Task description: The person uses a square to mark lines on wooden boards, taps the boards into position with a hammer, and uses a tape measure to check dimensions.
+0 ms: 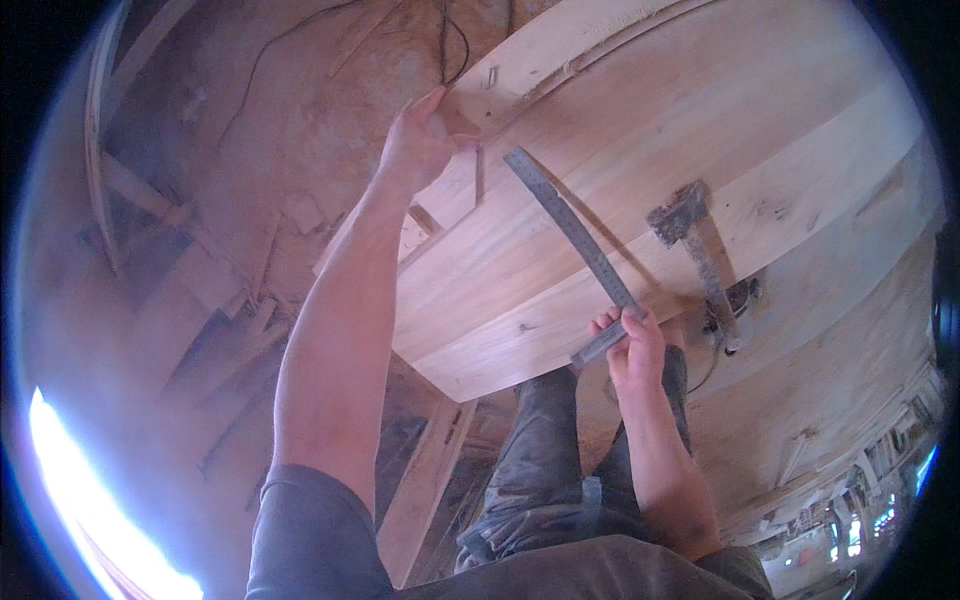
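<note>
My right hand (636, 350) is closed around the corner of a metal try square (575, 215), near the front edge of a wide pale wooden panel (480, 310). The square's long blade slants up and leftward over the panel and casts a shadow on it. At the panel's far left end, my left hand (420, 145) reaches out with thumb and fingers apart, at the end of a curved-looking board (560, 45); some fingertips are hidden. A worn hammer (682, 212) lies on the panel, right of the square, its handle pointing toward me.
A dark tool (740, 296) with a cord sits by the panel's near right edge, partly hidden. Dusty ground (330, 110) with wood scraps (225, 275) and a cable lies to the left. A long plank (425, 490) runs beside my legs. More timber offcuts (850, 490) are piled at right.
</note>
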Available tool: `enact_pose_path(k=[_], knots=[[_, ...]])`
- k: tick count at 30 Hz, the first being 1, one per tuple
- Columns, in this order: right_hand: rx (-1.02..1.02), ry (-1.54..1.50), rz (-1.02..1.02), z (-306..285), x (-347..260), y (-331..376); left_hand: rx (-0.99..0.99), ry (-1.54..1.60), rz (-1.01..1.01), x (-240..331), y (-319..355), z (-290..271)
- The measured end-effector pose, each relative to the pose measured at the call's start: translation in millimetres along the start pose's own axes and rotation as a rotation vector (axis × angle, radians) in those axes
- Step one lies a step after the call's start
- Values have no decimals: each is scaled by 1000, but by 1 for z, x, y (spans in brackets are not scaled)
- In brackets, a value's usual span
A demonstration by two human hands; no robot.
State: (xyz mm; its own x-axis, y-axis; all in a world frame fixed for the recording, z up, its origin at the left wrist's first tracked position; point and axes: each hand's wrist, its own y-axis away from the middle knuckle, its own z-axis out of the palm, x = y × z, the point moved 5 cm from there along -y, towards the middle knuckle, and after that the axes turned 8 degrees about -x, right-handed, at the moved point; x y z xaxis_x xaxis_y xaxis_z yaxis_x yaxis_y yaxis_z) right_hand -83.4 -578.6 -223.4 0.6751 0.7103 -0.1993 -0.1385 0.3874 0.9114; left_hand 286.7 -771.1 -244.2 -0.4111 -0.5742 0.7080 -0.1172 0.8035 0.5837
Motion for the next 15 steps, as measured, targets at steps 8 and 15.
enact_pose_path(k=[8, 15], knots=[[-20, -28, 222, -15, 1, 63, 672, -161, -84, 9, 137, 86], [-98, 280, 294, -39, -33, 125, 518, 981, -305, 58, 255, 189]])
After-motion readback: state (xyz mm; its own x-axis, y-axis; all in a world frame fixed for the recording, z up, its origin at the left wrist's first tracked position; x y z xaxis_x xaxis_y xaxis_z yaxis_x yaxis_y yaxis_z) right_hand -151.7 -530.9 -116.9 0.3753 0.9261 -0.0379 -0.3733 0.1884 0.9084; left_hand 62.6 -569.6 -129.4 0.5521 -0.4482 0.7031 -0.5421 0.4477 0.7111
